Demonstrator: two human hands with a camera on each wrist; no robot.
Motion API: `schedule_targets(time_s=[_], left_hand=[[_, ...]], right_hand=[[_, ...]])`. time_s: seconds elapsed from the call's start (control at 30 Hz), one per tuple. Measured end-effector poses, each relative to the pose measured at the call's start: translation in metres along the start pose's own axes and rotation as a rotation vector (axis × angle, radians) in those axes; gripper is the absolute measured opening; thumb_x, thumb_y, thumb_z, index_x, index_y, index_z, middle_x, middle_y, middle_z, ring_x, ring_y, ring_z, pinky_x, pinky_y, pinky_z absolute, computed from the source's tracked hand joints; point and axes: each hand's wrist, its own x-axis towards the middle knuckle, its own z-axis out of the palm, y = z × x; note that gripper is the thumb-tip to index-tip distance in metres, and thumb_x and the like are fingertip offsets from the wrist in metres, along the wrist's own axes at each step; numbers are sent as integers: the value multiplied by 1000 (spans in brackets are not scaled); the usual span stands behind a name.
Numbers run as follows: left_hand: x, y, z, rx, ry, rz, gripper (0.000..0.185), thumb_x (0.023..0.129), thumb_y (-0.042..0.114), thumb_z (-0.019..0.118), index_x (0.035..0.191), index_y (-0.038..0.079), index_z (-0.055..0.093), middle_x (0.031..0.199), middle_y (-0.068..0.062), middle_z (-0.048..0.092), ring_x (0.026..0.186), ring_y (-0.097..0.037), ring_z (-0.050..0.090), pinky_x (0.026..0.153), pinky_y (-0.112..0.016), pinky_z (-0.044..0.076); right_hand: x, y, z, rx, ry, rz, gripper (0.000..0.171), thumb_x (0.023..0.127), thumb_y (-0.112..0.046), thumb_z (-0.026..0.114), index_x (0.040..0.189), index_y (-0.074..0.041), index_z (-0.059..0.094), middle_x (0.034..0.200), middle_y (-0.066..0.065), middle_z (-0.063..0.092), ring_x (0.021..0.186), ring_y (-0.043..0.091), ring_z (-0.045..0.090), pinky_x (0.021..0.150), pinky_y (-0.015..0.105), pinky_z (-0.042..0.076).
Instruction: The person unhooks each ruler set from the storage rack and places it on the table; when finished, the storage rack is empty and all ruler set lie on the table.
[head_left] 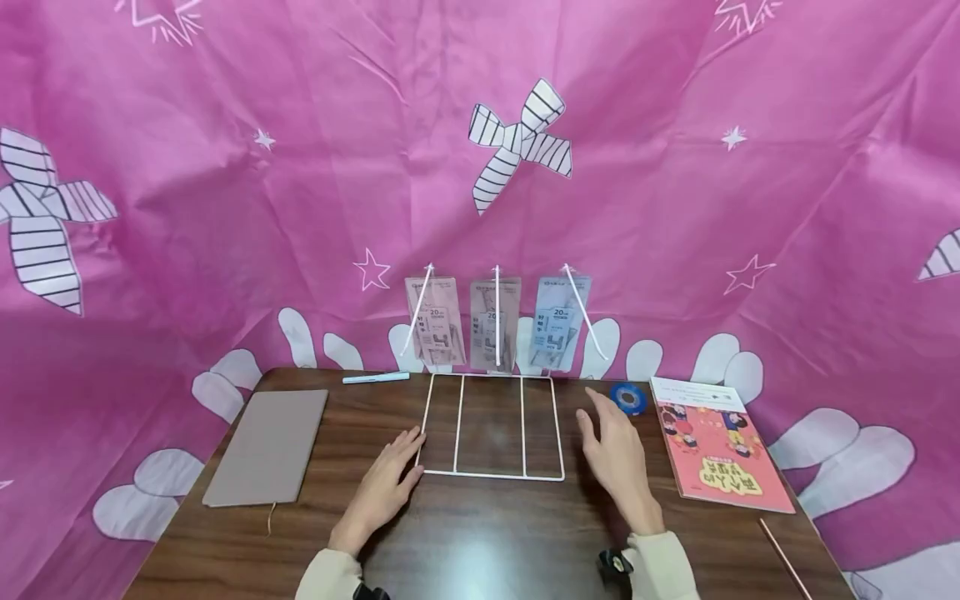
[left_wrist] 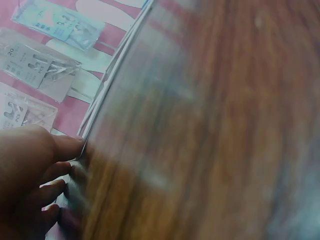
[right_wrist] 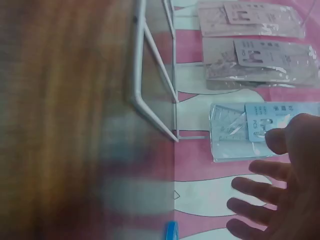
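Both hands lie open: left hand [head_left: 384, 483] touches the rack [head_left: 491, 475], right hand [head_left: 617, 454] hovers beside; grip both side rails evenly.

Left hand [left_wrist: 25, 175] sits at the lower left, fingers [left_wrist: 65, 147] extended and meeting the white wire frame [left_wrist: 112, 75] at its near end. The frame runs diagonally up toward the top edge along the brown wooden desk [left_wrist: 225, 125], which is heavily blurred. Three flat plastic packets [left_wrist: 42, 67] stand against pink-and-white cloth [left_wrist: 72, 112] at upper left.
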Motion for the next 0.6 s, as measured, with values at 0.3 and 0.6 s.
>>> schedule_targets(time_s=[0.3,0.6], left_hand=[[2,1,1,15,37,-25,47,98,5,69,143,-5,60,154,-23,52,145,-47,44,117,-62,34],[1,-2,3,0,37,-56,47,98,9,70,144,-2,61,155,-20,52,146,-45,43,116,-61,36]], right_hand=[[53,11,13,265,87,77,33,102,-11,65,133,2,64,122,22,71,112,39,70,94,40,55],[88,16,35,535,88,245,33,101,-10,67,132,4,64,122,25,69,109,36,69,81,6,49]])
